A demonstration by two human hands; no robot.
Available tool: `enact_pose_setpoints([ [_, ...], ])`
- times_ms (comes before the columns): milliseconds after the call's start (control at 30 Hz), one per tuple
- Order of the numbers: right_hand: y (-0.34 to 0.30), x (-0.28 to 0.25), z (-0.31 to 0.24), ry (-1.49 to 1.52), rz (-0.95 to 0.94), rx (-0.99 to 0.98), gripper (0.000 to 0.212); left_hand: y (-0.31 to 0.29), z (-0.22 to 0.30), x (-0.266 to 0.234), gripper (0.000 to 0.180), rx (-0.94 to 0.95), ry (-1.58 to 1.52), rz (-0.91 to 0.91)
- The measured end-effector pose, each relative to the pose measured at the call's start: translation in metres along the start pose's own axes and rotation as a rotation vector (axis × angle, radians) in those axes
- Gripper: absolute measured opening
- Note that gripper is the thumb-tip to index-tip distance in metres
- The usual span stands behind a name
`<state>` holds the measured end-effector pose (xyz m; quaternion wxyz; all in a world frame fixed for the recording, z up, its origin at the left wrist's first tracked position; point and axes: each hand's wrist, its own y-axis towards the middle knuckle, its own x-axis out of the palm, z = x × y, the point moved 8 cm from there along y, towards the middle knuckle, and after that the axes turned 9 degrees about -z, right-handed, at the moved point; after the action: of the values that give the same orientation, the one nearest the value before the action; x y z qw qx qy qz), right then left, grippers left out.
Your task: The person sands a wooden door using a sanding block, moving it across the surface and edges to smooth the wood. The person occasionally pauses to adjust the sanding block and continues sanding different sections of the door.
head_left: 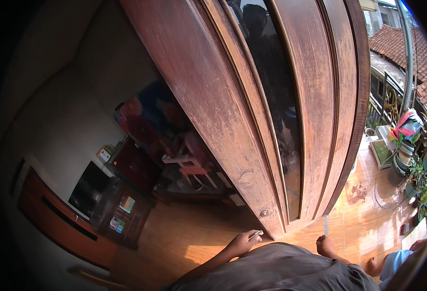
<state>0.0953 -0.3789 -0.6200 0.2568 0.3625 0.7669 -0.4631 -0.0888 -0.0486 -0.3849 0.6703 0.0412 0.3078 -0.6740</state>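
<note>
A large brown wooden door [208, 106] with patchy, worn varnish stands in front of me, and a tall dark glass panel [266, 63] runs down its middle. Low on the door's left part is a small round metal fitting [264, 213]. My left hand [242, 244] is closed near the door's lower left corner, its fingers pinching a small pale folded piece [256, 234], perhaps sandpaper. To the right of the door's lower end, my right hand [325, 246] is closed in a fist. A narrow flat grey strip [326, 226], like a scraper's blade, rises from it.
Left of the door lies a dim room with a television [88, 186], a dark wooden cabinet [128, 213] and a pink-and-white chair [194, 167]. Potted plants [419, 186] line the sunny tiled porch at right. Another person's light blue clothing [395, 264] shows at the lower right.
</note>
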Motion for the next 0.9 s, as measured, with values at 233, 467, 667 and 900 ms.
enact_pose_setpoints([
  [233, -0.005, 0.007, -0.146, -0.283, -0.25, -0.579, 0.024, -0.038, -0.075, -0.001, 0.042, -0.034, -0.323, 0.186],
  [467, -0.088, -0.04, -0.352, 0.333, -0.398, -1.023, 0.026, -0.024, 0.011, -0.063, 0.051, 0.449, -0.334, 0.206],
  [667, -0.156, -0.096, -0.426, 0.609, -0.365, -1.168, 0.032, -0.032, 0.036, -0.097, 0.04, 0.516, -0.35, 0.192],
  [900, -0.151, -0.097, -0.436, 0.574, -0.158, -1.003, 0.047, -0.042, 0.026, -0.113, 0.039, 0.423, -0.532, 0.274],
])
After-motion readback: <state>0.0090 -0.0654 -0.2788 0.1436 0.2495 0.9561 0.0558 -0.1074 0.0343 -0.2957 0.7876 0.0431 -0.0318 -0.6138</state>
